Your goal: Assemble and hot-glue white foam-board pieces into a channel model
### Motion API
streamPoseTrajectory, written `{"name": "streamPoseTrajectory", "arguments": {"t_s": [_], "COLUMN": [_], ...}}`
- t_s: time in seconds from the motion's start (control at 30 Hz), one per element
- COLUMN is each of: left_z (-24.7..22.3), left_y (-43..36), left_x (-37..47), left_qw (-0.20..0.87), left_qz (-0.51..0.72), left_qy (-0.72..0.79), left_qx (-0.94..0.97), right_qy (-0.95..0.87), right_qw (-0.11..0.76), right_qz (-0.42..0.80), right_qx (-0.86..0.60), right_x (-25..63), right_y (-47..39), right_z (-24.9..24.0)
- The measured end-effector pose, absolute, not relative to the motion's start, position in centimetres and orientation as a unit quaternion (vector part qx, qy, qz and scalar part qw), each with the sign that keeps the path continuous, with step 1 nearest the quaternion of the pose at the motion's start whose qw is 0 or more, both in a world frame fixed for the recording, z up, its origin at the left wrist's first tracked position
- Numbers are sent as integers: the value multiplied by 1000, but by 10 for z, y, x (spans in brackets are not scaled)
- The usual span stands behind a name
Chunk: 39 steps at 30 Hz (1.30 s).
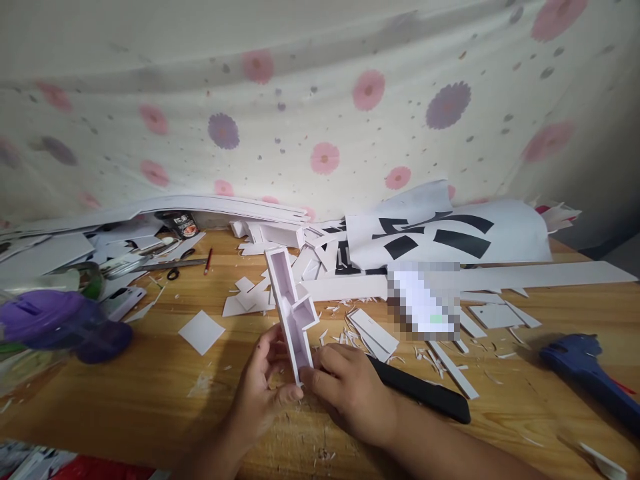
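Note:
A white foam-board piece [290,313], built as a long open channel with a small side compartment, stands tilted above the front of the table. My left hand [265,380] is wrapped round its lower left side, thumb near the bottom end. Against its lower right edge are the curled fingers of my right hand [345,387]. A black handle-like object [425,393] extends rightward from behind my right hand; whether the hand touches it is hidden.
On the wooden table [160,393] lie a white square [201,332], cut strips and shavings. A blue glue gun [585,367] is at right, a purple-lidded container [60,320] at left, with scissors [174,267] behind. Patterned paper [450,230] leans at the back.

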<state>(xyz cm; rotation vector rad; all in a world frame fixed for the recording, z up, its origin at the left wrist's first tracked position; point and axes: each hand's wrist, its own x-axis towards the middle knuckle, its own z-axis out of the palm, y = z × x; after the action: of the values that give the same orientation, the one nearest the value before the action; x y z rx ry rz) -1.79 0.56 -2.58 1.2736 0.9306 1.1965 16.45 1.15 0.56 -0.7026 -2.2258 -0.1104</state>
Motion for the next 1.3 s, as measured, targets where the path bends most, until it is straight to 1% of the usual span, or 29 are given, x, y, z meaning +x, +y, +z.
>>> {"name": "streamPoseTrajectory", "arguments": {"t_s": [0.13, 0.23, 0.8, 1.13, 1.3], "left_z": [-22, -21, -23, -19, -16], "left_y": [2, 1, 3, 4, 3], "left_x": [-17, -17, -16, -14, -13], "left_qw": [582, 602, 574, 578, 591], "left_qz": [502, 489, 505, 497, 494], "left_qy": [359, 346, 375, 373, 376], "left_qx": [530, 528, 524, 529, 516], "right_qy": [-868, -867, -870, -880, -877], "right_qw": [421, 426, 417, 396, 402], "right_qz": [-36, -33, -24, -21, -30], "right_qx": [-261, -257, -261, -261, -263], "right_x": [166, 167, 166, 167, 166], "right_y": [12, 13, 12, 11, 11], "right_z": [7, 8, 9, 7, 7]}}
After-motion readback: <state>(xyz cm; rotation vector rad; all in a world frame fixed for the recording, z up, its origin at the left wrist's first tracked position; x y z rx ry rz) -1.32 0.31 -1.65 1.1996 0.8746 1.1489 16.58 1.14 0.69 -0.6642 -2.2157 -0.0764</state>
